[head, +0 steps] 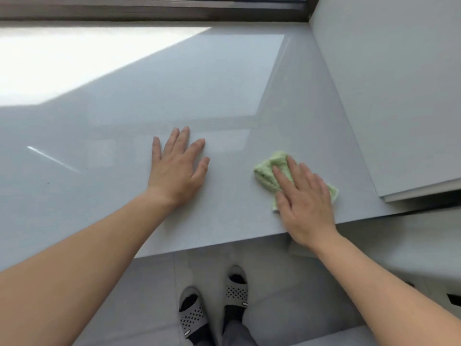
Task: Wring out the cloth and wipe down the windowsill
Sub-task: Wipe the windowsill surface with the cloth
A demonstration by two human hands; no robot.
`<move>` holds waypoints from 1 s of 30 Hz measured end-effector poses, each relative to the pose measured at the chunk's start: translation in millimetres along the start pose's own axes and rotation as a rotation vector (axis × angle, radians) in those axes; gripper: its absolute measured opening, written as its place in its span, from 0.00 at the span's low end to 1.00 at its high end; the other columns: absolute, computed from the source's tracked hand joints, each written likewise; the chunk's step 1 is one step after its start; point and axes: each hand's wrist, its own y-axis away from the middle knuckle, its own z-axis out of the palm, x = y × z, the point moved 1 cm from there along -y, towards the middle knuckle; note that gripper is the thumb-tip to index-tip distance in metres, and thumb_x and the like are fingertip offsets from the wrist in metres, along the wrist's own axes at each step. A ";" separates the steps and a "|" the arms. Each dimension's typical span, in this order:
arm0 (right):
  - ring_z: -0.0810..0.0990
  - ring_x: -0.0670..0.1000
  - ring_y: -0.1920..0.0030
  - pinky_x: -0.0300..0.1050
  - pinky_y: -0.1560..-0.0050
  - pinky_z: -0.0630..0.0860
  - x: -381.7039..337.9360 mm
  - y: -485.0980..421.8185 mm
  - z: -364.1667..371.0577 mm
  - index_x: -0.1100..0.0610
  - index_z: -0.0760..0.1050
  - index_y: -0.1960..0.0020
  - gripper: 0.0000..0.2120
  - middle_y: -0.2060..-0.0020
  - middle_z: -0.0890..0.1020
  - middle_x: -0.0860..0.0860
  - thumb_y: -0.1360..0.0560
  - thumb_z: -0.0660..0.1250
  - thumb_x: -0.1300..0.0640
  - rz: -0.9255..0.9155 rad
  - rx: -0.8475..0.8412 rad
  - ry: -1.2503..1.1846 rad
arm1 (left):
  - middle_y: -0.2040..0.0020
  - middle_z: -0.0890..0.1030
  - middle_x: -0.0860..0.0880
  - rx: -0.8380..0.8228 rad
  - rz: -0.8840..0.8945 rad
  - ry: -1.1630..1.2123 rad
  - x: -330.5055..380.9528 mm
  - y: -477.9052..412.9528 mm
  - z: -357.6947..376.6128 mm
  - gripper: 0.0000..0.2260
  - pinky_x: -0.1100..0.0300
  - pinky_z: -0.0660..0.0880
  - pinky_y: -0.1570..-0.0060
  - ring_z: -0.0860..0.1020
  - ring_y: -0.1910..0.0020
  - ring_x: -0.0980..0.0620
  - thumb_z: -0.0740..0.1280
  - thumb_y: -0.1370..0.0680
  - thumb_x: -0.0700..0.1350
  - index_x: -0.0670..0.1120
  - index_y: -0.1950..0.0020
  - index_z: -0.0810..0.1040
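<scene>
Two hands: both lie palm-down on the windowsill [224, 96].
Right hand [303, 199]: fingers flat, slightly spread, pressing the green cloth [268, 171] near the sill's front right edge.
Left hand [178, 168]: fingers splayed wide on bare surface, holding nothing.
Nearby: white side panel [389, 91] right; dark window frame [149, 8] behind.
Below: patterned slippers [214, 308] on floor.
Writing: a small slipper tag, unreadable.

The left hand [178, 168] is lying flat on the windowsill [99, 136], left of the cloth [268, 171]. The right hand [303, 203] is resting on the cloth, near the sill's front edge. The window frame [149, 8] is running behind, a wall panel [389, 91] standing right. Two slippers [214, 305] are standing on the floor [149, 295] below.
</scene>
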 end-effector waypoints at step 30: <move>0.48 0.57 0.20 0.59 0.23 0.45 -10.8 -167.7 -25.3 0.43 0.50 0.19 0.29 0.18 0.47 0.48 0.20 0.45 0.44 -0.020 0.037 0.033 | 0.18 0.47 0.48 0.077 -0.155 -0.122 34.4 -67.8 9.1 0.30 0.43 0.38 0.24 0.41 0.20 0.49 0.48 0.22 0.62 0.56 0.20 0.54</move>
